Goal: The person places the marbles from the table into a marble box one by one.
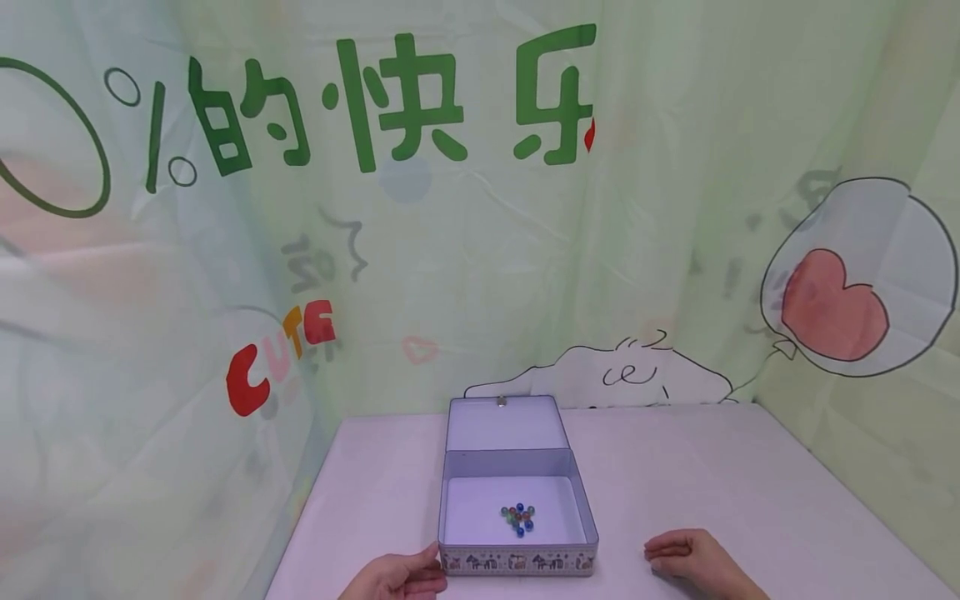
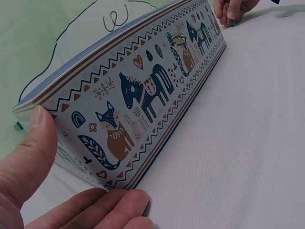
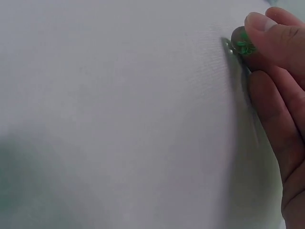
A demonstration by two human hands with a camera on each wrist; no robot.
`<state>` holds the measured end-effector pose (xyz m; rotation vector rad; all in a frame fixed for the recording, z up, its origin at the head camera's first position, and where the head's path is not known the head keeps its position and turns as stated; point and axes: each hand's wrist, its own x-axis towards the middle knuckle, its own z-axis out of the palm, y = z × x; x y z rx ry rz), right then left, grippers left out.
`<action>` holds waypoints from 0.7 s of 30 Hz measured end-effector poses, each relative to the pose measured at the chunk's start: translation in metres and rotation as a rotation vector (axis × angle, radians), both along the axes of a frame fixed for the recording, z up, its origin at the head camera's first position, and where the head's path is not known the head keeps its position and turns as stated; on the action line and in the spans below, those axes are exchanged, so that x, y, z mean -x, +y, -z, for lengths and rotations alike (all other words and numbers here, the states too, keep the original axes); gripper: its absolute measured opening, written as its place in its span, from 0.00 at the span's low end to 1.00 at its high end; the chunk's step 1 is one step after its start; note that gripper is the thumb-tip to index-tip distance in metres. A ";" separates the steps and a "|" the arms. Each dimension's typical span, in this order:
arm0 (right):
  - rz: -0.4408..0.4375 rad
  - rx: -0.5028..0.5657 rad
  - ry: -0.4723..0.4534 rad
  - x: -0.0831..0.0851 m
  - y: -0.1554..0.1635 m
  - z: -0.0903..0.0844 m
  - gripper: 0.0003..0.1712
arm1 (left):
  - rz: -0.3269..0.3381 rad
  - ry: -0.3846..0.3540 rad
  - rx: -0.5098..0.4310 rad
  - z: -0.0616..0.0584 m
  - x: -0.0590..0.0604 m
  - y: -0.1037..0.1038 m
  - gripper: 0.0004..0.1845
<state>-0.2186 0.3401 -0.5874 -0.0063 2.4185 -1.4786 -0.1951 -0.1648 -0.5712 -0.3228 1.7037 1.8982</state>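
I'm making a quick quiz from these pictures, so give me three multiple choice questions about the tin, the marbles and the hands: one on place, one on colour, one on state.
1. Where do the marbles lie?
A in the tin
B on the table
C in the left hand

2. What colour is the marble that the right hand pinches?
A red
B green
C white

3. How is the tin's lid?
A shut
B missing
C open, lying back

Answers: 1 A, they cluster on its floor. 2 B, green shows between the fingertips. 3 C, it lies flat behind the box while the left hand touches the corner.
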 end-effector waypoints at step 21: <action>-0.075 0.007 0.220 0.057 -0.069 -0.088 0.23 | -0.008 0.033 -0.018 -0.004 -0.003 -0.001 0.34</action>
